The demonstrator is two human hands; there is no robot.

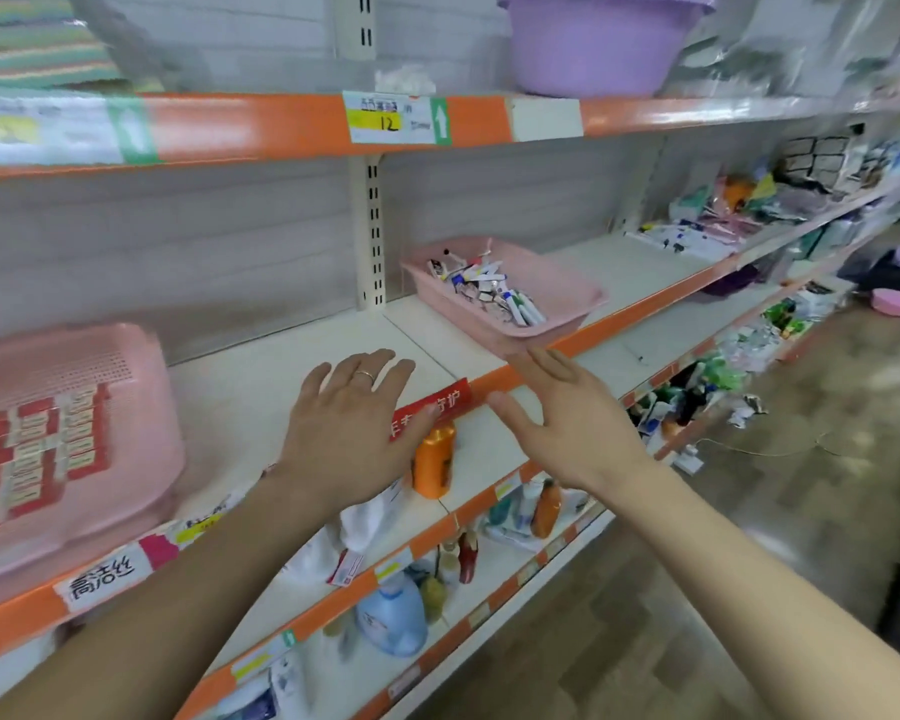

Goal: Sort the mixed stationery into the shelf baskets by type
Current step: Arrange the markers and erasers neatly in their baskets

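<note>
Two bare forearms reach in from the bottom edge. The left grip point(344, 423), a hand with a ring on one finger, is spread flat with straight fingers over the front of the shelf point(261, 387) and holds nothing. The right grip point(567, 423) is just as open and empty, its fingertips pointing up at the near corner of the pink basket point(572, 288); whether they touch it cannot be told. That basket sits on the cream shelf board with its near corner jutting over the orange front edge, and the mixed stationery point(489, 291), pens and small tubes, lies heaped inside it. A second pink basket point(74, 433), perforated and blurred, stands at the left end of the same shelf with rows of red packets showing through its wall. A red label strip point(430, 407) hangs on the shelf edge between the two hands, and an orange bottle point(434, 459) stands on the shelf below it. Lower still is a pale blue bottle point(393, 615). The shelf above carries a purple basin point(598, 44), and a price tag point(385, 119) marked 12 sits on its orange edge. A slotted white upright point(372, 226) runs up the grey back panel. To the right the shelves run off, crowded with packets, along a brownish floor point(801, 485).
</note>
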